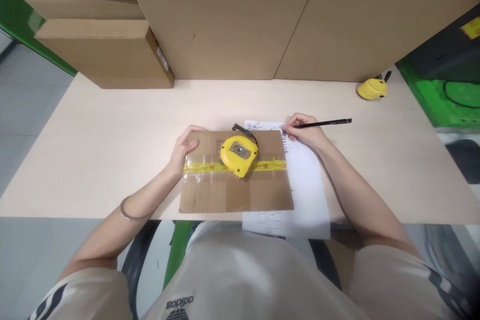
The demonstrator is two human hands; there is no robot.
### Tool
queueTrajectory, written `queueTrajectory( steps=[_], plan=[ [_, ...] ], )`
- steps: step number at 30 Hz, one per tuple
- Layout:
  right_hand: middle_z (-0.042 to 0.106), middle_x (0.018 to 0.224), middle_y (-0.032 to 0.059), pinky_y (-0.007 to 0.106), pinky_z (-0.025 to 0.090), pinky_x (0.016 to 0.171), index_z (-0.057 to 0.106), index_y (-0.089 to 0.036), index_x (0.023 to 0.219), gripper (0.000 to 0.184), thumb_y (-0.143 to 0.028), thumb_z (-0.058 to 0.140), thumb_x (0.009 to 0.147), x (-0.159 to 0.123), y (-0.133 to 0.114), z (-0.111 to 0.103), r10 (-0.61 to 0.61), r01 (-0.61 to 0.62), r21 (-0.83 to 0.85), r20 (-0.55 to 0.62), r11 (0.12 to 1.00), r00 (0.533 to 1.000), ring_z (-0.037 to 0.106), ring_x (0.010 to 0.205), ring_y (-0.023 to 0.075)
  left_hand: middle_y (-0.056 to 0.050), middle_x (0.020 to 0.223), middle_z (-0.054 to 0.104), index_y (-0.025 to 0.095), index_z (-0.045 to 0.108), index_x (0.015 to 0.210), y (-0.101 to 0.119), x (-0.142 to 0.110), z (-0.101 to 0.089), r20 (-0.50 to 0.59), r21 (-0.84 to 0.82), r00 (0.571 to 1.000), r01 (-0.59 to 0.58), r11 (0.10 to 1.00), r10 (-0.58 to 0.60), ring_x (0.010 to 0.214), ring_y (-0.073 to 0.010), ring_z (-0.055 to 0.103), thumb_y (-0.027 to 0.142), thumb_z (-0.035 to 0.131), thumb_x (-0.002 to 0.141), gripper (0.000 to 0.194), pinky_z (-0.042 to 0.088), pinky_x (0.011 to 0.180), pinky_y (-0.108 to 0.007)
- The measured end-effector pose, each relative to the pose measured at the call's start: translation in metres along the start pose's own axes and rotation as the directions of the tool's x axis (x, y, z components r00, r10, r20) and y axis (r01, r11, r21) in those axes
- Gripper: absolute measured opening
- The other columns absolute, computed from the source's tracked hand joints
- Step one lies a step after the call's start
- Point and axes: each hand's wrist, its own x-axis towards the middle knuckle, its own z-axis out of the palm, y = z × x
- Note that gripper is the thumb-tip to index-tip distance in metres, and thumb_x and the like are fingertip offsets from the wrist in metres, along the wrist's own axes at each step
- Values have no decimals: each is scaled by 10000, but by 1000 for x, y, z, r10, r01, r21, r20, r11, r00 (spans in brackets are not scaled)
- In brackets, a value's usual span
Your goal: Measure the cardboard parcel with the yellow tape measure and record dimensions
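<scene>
A flat cardboard box (236, 190) sealed with yellow tape lies on the table (93, 150) in front of me. A yellow tape measure (239, 154) rests on top of it. My left hand (182, 151) grips the box's left edge, fingers curled over it. A white paper sheet (305, 180) lies partly under the box's right side and hangs over the table's front edge. My right hand (305, 132) holds a black pen (326, 123) in a pinch, tip on the top of the paper.
Large cardboard boxes (221, 25) are stacked along the back of the table, with a smaller one (105, 55) at the back left. A second yellow tape measure (372, 89) lies at the back right. Green framing (431, 95) borders the right side.
</scene>
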Motion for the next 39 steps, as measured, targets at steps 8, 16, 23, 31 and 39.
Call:
queueTrajectory(
  steps=[8,16,23,31,39],
  plan=[
    [606,530,-13,218,413,440,580,-186,671,458,-478,933,677,3,4,0,39,-39,-32,-8,999,999,505,433,81,-34,861,718,202,704,933,-2,1,-1,0,-6,1000,3,1000,-3,751,-204,632,474,758,679,377,491,633,-302],
    [665,776,0,221,528,570,666,-134,911,296,-407,778,930,4,11,-2,76,-73,-85,33,994,997,599,619,89,-36,881,734,204,706,946,-3,0,-2,1,7,1000,0,1000,0,759,-206,651,496,760,700,386,517,643,-310],
    [633,568,1,218,447,443,601,-189,652,474,-512,946,616,2,0,1,38,-38,-10,-12,999,999,525,456,81,-28,857,713,202,704,945,-1,-1,0,-11,19,1000,11,1000,-11,759,-200,642,516,774,685,413,503,644,-300],
    [642,570,9,214,442,439,623,-183,627,439,-483,941,593,-1,-5,1,31,-31,-3,0,1000,1000,519,454,74,-36,869,714,213,707,934,-1,-1,0,-7,25,1000,-2,1000,2,744,-202,630,510,760,691,387,495,628,-310],
    [635,560,5,222,432,443,609,-192,628,429,-473,932,617,-1,-4,1,16,-16,-8,-3,1000,1000,510,455,79,-43,877,714,215,709,941,-1,-1,-1,8,50,1000,-24,998,24,753,-211,625,502,747,715,367,489,635,-321]
  ],
)
